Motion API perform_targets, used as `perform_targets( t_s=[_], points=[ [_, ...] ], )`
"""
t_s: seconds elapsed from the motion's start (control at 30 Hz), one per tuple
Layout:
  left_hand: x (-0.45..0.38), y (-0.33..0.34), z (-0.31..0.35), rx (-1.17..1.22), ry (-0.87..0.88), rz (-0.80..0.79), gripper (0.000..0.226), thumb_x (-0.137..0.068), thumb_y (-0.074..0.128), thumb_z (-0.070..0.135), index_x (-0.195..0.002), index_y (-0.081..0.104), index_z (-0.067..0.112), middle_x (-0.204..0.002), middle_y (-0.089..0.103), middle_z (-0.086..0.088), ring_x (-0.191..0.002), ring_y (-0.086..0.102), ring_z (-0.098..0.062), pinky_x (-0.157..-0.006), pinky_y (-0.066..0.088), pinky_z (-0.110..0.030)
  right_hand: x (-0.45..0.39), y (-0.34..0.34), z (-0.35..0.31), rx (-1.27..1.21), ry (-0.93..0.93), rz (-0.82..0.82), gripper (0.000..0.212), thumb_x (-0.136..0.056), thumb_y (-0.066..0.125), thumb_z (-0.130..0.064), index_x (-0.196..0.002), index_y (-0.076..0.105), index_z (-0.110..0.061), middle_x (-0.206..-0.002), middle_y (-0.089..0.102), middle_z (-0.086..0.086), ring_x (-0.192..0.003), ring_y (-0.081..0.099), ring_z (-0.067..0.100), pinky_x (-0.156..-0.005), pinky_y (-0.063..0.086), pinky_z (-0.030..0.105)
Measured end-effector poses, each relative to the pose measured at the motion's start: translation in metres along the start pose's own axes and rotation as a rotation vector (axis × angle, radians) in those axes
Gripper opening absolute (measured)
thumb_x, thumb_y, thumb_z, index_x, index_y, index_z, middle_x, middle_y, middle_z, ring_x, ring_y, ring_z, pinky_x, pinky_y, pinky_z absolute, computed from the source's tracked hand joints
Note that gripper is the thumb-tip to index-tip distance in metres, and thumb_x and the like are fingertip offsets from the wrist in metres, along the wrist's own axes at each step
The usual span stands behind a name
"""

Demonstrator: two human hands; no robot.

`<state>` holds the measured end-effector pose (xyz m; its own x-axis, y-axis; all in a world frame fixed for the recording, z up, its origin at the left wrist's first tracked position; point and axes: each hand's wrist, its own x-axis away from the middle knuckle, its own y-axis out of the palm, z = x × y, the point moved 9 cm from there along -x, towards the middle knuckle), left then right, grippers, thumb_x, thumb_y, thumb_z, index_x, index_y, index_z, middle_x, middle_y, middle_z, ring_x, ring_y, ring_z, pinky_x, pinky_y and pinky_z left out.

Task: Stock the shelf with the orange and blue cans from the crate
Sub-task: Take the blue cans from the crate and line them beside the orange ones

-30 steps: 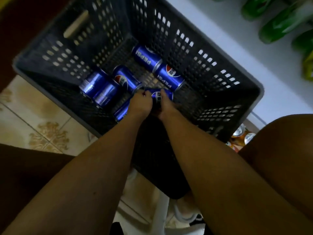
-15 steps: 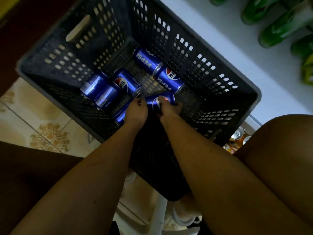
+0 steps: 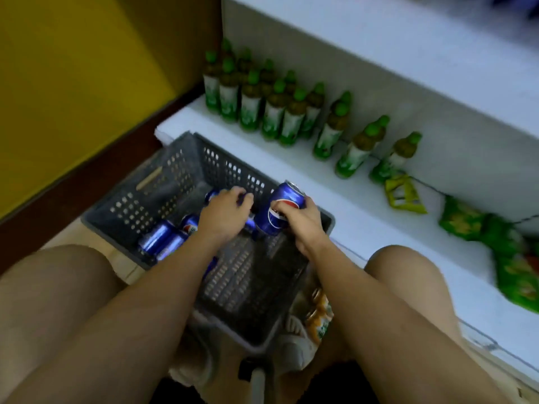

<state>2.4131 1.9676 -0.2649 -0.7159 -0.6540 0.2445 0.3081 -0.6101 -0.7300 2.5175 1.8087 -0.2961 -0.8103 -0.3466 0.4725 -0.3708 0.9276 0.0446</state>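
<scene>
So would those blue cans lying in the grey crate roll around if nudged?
Probably: the blue cans lie on their sides, round and smooth. The grey plastic crate walls should stop them. One hand lifts another, so seemingly light.

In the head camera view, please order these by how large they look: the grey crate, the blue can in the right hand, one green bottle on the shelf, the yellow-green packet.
1. Grey crate, by far the largest.
2. Blue can in the right hand, green bottle and yellow-green packet: similar. The can is nearer the camera, so I do not rank them.
</scene>
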Motion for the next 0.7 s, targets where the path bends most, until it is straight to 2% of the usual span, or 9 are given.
perform_targets(
  t_s=[0.07,0.2,0.33,0.43,0.57,0.7],
  points=[
    [0.001,-0.031,0.053,-0.048,0.128,0.071,0.045,-0.094,0.040,0.051,-0.124,0.059,0.023,-0.120,0.062,-0.008,-0.114,0.055,-0.031,-0.098,0.045,-0.047,0.016,-0.016,-0.051,-0.011,-0.094,-0.019,0.046,-0.072,0.079,-0.002,-0.112,0.059,-0.010,-0.098,0.071,0.009,-0.086,0.069,0.020,-0.082,0.058,0.037],
    [0.007,-0.073,0.159,-0.172,0.341,0.170,0.046,-0.099,0.037,0.049,-0.132,0.054,0.022,-0.130,0.058,-0.007,-0.121,0.047,-0.030,-0.098,0.043,-0.045,0.056,-0.060,-0.153,0.076,-0.269,-0.013,0.044,-0.072,0.081,-0.005,-0.109,0.060,-0.016,-0.095,0.071,0.000,-0.083,0.068,0.014,-0.074,0.057,0.032],
    [0.025,-0.097,0.257,-0.217,0.511,0.277,0.044,-0.099,0.037,0.046,-0.130,0.054,0.022,-0.130,0.057,-0.007,-0.123,0.044,-0.029,-0.097,0.042,-0.046,0.100,-0.111,-0.239,0.181,-0.398,0.010,0.048,-0.068,0.085,-0.012,-0.110,0.062,-0.016,-0.101,0.072,0.003,-0.092,0.070,0.019,-0.079,0.061,0.037],
    [0.042,-0.101,0.326,-0.266,0.669,0.332,0.037,-0.099,0.039,0.040,-0.129,0.055,0.025,-0.129,0.058,-0.003,-0.121,0.045,-0.025,-0.096,0.041,-0.044,0.127,-0.147,-0.290,0.211,-0.464,0.063,0.048,-0.071,0.085,-0.016,-0.113,0.061,-0.016,-0.102,0.070,0.002,-0.092,0.070,0.018,-0.069,0.059,0.030],
    [0.048,-0.079,0.393,-0.337,0.763,0.287,0.037,-0.098,0.040,0.034,-0.132,0.053,0.029,-0.134,0.054,-0.003,-0.122,0.045,-0.025,-0.096,0.039,-0.044,0.147,-0.197,-0.336,0.188,-0.508,0.143,0.060,-0.072,0.086,-0.021,-0.122,0.054,-0.017,-0.110,0.067,0.000,-0.097,0.067,0.016,-0.074,0.060,0.033],
    [0.045,-0.035,0.433,-0.388,0.753,0.110,0.043,-0.098,0.037,0.042,-0.139,0.048,0.033,-0.142,0.048,-0.004,-0.128,0.043,-0.027,-0.100,0.036,-0.045,0.157,-0.247,-0.364,0.213,-0.524,0.248,0.063,-0.071,0.087,-0.022,-0.124,0.052,-0.018,-0.111,0.064,-0.001,-0.099,0.065,0.017,-0.075,0.060,0.035]
  ],
)
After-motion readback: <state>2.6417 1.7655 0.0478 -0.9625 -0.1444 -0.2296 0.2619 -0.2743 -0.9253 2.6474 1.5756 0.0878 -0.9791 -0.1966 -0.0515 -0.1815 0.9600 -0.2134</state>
